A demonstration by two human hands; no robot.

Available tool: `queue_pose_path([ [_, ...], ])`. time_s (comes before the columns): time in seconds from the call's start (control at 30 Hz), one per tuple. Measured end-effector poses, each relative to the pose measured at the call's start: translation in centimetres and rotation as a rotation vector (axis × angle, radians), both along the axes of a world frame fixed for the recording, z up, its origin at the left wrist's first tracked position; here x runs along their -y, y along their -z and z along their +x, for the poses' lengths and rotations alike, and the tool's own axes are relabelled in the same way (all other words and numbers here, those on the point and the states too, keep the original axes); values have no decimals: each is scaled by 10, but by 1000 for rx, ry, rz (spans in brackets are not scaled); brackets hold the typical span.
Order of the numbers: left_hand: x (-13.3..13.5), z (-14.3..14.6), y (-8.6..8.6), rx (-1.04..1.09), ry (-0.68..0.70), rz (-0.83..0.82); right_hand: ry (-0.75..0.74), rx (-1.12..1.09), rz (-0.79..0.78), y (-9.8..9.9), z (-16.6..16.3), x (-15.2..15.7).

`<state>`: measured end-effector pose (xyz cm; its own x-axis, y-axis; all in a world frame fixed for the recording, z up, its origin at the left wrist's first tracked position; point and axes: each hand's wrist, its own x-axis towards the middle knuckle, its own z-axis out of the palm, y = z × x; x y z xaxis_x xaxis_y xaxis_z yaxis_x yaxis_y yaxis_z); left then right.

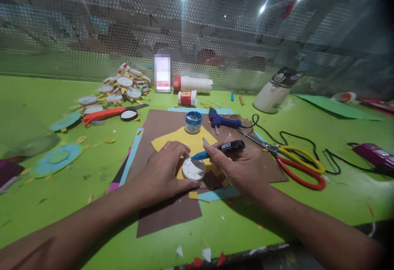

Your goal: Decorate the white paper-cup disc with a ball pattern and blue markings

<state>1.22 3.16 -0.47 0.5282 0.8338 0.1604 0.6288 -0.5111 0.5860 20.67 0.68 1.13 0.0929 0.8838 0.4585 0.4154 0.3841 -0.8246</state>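
Note:
My left hand point(164, 167) lies on a brown paper sheet point(166, 214), its fingers curled around a small white round disc point(193, 169) with drawn segments, pressing it down. My right hand point(243, 164) grips a black and blue marker pen point(220, 149), whose blue tip points at the disc's upper edge. Under the disc lies a yellow paper piece point(187, 138). A small blue-lidded jar point(193, 122) stands just behind it.
A blue glue gun point(220, 120) with a black cord, red-and-yellow scissors point(300, 163), an orange cutter point(106, 115), a pile of finished round discs point(123, 85), white cup stacks point(192, 84), a white jug point(273, 91) and paper scraps lie on the green table point(46, 196). Perforated mesh stands behind.

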Motion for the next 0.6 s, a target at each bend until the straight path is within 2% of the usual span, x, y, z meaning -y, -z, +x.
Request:
queue_pose_path([
  [0.43, 0, 1, -4, -24, -4, -8, -34, -3, -36, 4, 1, -3],
  [0.6, 0, 0, -3, -23, 7, 15, -53, 24, -2, 1, 0, -1],
])
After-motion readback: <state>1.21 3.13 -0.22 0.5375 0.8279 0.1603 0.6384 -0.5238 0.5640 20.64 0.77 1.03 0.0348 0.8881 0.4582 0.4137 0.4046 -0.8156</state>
